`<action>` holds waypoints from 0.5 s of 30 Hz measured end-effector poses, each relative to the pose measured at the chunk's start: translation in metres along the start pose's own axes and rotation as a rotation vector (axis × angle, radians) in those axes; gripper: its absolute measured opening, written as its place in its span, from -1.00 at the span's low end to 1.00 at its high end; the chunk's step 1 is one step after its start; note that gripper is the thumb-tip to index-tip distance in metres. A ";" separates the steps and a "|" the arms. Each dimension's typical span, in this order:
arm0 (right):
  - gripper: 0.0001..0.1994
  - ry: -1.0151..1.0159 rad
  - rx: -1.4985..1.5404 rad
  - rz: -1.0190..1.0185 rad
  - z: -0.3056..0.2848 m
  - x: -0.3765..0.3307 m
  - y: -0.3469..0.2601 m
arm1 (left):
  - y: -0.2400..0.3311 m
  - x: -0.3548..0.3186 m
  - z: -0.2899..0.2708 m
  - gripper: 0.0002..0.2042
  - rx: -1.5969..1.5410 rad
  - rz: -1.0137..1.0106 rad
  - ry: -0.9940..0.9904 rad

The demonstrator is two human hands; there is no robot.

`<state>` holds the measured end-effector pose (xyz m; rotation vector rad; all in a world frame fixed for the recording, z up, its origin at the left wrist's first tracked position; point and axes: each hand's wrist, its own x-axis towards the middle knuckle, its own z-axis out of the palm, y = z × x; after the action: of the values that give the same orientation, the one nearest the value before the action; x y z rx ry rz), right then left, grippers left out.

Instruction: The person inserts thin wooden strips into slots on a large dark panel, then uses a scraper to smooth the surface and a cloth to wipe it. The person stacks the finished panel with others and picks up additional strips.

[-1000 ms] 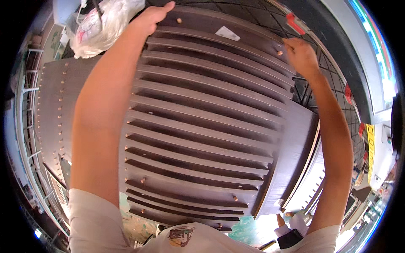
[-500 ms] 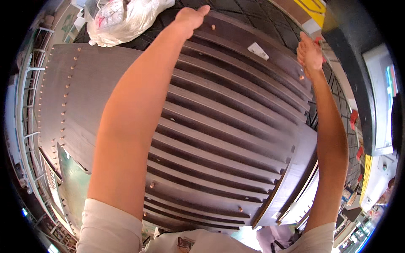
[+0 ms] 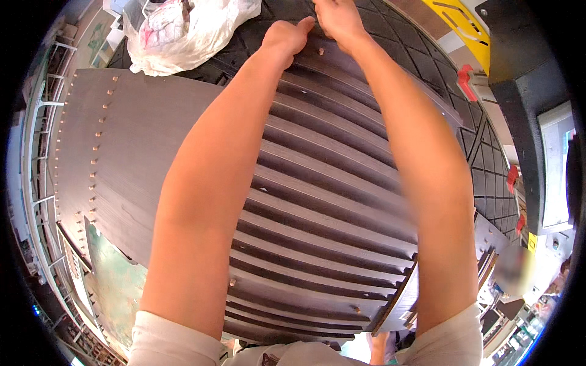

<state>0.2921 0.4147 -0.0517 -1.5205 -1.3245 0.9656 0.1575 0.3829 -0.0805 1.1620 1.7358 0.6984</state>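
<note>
Long dark grey boards [image 3: 329, 177] lie in a stepped, overlapping stack in front of me, with small wooden dowels [image 3: 321, 52] standing up from some of them. My left hand [image 3: 285, 41] is closed at the far left end of the top board, its thumb stretched out and its fingers curled at the board's edge. Close beside it, at the upper picture edge, my right hand [image 3: 339, 23] has its fingers bent together; whatever they hold is hidden. My right forearm crosses over the right part of the stack and covers it.
Left stands a wide grey panel [image 3: 152, 122] with rows of dowels. A white plastic bag [image 3: 195, 36] lies at the far left on the black gridded surface [image 3: 390, 30]. Right are red brackets [image 3: 467, 83], a yellow frame [image 3: 461, 27], a dark post [image 3: 528, 116] and a screen [image 3: 560, 177].
My right hand has left the right end of the top board and come left beside my left hand. My left hand stays at the board's left end. The view has shifted slightly.
</note>
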 end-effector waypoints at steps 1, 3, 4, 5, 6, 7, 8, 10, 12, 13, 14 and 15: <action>-0.49 0.018 -0.036 -0.091 -0.006 -0.001 0.006 | 0.000 0.002 0.003 -0.23 0.016 0.025 0.006; -0.52 -0.002 0.148 0.027 -0.044 -0.011 0.020 | 0.017 -0.015 0.022 -0.21 0.100 -0.006 0.014; -0.54 -0.018 0.275 0.014 -0.035 -0.036 0.000 | -0.015 0.025 0.002 -0.20 0.158 0.112 0.036; -0.52 0.058 0.339 0.051 -0.061 -0.076 0.008 | 0.003 0.003 0.022 -0.22 0.149 -0.008 0.015; -0.46 0.077 0.444 0.051 -0.064 -0.117 -0.008 | -0.021 0.033 0.001 -0.26 0.055 0.008 -0.051; -0.47 0.105 0.428 0.077 -0.084 -0.154 -0.002 | -0.036 0.050 -0.010 -0.26 -0.006 0.029 -0.058; -0.47 0.144 0.413 0.107 -0.104 -0.197 0.012 | -0.043 0.060 -0.009 -0.26 -0.064 0.048 -0.075; -0.47 0.334 0.317 0.427 -0.152 -0.301 0.023 | -0.032 0.041 0.008 -0.16 -0.155 0.028 -0.125; -0.46 0.328 0.201 0.552 -0.190 -0.411 0.039 | -0.034 0.059 -0.019 -0.09 -0.160 -0.057 -0.113; -0.46 0.452 0.221 0.585 -0.200 -0.461 0.038 | -0.035 0.061 -0.014 -0.10 -0.155 -0.041 -0.109; -0.47 0.486 0.101 0.564 -0.213 -0.510 0.044 | -0.032 0.056 -0.011 -0.11 -0.142 -0.029 -0.102; -0.49 0.523 -0.028 0.548 -0.226 -0.558 0.047 | -0.029 0.049 -0.010 -0.12 -0.222 -0.065 -0.183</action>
<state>0.4463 -0.1679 -0.0198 -2.0349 -0.5605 0.7846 0.1296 0.4160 -0.1185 0.9813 1.4952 0.7030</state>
